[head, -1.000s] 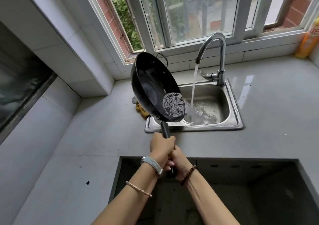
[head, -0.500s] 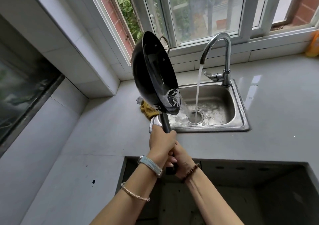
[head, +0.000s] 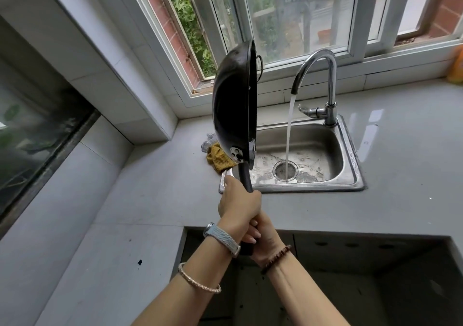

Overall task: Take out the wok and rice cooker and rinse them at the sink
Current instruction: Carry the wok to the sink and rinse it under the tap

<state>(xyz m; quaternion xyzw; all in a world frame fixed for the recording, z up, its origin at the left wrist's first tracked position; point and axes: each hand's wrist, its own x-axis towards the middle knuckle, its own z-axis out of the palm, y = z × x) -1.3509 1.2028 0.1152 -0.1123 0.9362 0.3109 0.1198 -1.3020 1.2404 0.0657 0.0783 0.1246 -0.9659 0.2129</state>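
A black wok (head: pixel 231 100) stands almost on edge over the left rim of the steel sink (head: pixel 349 150), its open side turned right toward the tap. My left hand (head: pixel 239 204) grips the upper part of its long black handle. My right hand (head: pixel 263 235) grips the handle's lower end just beneath. Water runs from the curved faucet (head: pixel 325 75) straight into the drain, to the right of the wok. No rice cooker is in view.
A yellow cloth and a wire scrubber (head: pixel 216 156) lie on the grey counter (head: pixel 400 213) left of the sink, behind the wok. An orange bottle (head: pixel 457 67) stands at the far right by the window. A dark cutout (head: pixel 350 288) opens in the counter below my arms.
The wok has tipped from a slant to nearly vertical and swung left, out of the stream. The water it held has poured out into the sink. Both hands kept their grip.
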